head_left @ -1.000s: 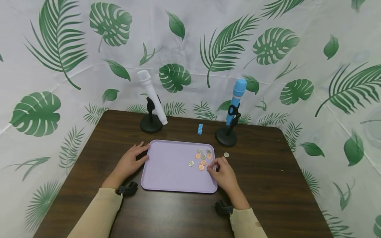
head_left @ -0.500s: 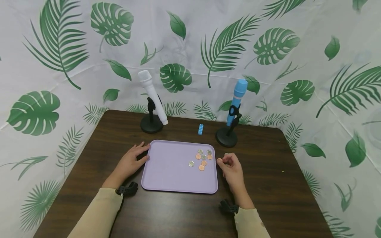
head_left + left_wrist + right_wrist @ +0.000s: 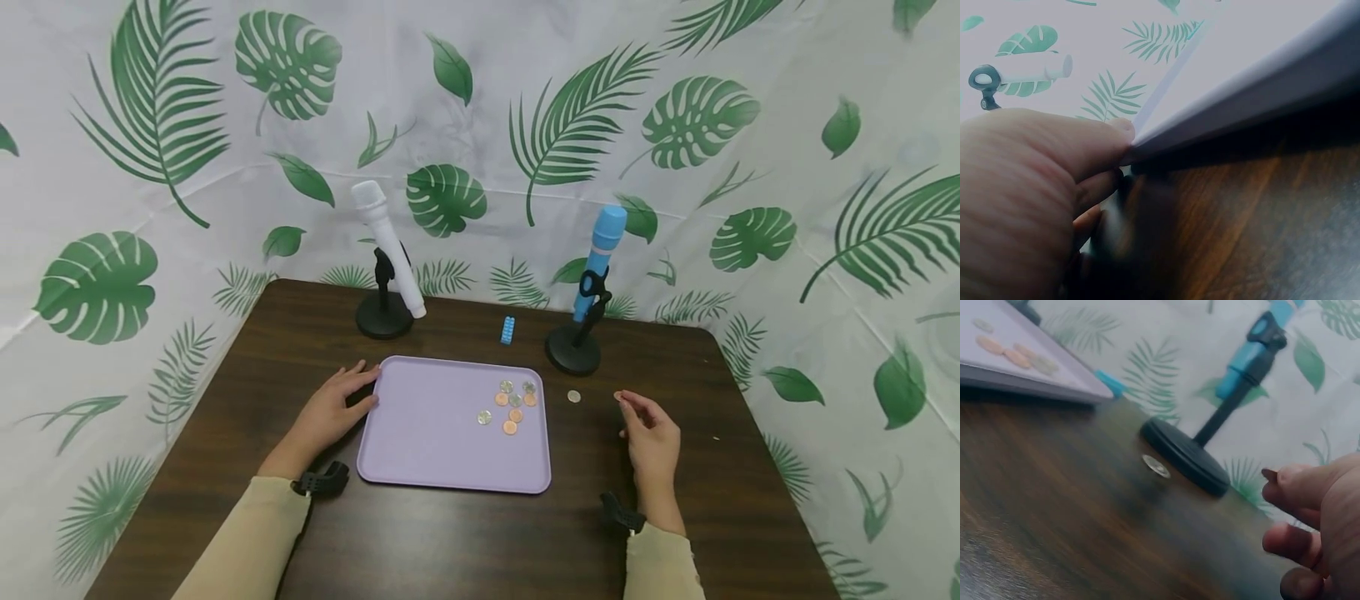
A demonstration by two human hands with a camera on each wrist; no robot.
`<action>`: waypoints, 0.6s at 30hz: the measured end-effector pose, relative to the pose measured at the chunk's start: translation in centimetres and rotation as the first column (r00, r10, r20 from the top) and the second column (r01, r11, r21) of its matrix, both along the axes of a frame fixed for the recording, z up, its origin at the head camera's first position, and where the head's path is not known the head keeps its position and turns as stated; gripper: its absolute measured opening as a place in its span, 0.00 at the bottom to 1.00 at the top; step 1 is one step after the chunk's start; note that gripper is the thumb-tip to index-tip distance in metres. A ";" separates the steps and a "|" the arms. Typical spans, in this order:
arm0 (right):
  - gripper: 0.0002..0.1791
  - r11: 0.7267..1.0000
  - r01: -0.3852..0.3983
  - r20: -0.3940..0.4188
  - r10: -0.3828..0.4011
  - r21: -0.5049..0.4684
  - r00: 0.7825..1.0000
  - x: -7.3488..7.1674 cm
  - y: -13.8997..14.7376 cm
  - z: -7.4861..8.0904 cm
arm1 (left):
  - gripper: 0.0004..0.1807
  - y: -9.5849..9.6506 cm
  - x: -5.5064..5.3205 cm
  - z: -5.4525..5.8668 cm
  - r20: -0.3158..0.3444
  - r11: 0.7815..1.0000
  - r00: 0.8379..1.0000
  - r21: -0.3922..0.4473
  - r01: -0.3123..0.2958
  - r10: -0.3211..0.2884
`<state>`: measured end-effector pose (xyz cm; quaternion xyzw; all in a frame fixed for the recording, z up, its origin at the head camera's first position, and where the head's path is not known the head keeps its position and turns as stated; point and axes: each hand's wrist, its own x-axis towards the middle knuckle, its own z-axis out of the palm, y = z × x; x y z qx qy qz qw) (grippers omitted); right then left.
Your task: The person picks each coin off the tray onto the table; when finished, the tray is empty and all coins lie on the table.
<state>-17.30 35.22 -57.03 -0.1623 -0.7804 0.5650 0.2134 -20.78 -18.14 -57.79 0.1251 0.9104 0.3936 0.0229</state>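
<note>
One broad surface (image 3: 420, 542), one lilac tray (image 3: 435, 433), one copper-coloured coin (image 3: 1269, 475) in the grip

At the back, a white cloth (image 3: 480, 117) with printed green leaves. Before it, the brown surface with wood grain, carrying the lilac tray near the middle. Behind the tray, to the left and to the right, a white microphone (image 3: 390, 250) and a blue microphone (image 3: 608, 225), both leaning in black stands (image 3: 572, 354).

At the left edge of the tray, the left hand (image 3: 330, 408), with fingers extended, thumb touching the rim, and nothing seen inside. To the right of the tray, well apart from it, the right hand (image 3: 655, 437), with the grip closed to a narrow pinch: between thumb and fingertip, the copper-coloured coin, raised above the surface.

Smaller again, between the two stands, a light-blue piece (image 3: 507, 330). In the right part of the tray, eight coins (image 3: 510, 428) of mixed colours; outside, just beside the tray, one silver-coloured coin (image 3: 573, 397).

Step in hand, by judgement: carrying a single coin beside the tray. Toward the tray or away from it, not possible to tell. Needed for the next move, probably: a steady pinch, a low and flat placing, then a gentle loosening, without disturbing the silver-coloured coin nearby.
</note>
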 end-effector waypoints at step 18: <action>0.08 0.922 -0.145 0.244 0.058 0.359 0.968 -0.1 -0.2 -0.5 | 0.32 0.2 0.1 0.1 -0.011 1.000 1.000 0.001 0.000 0.000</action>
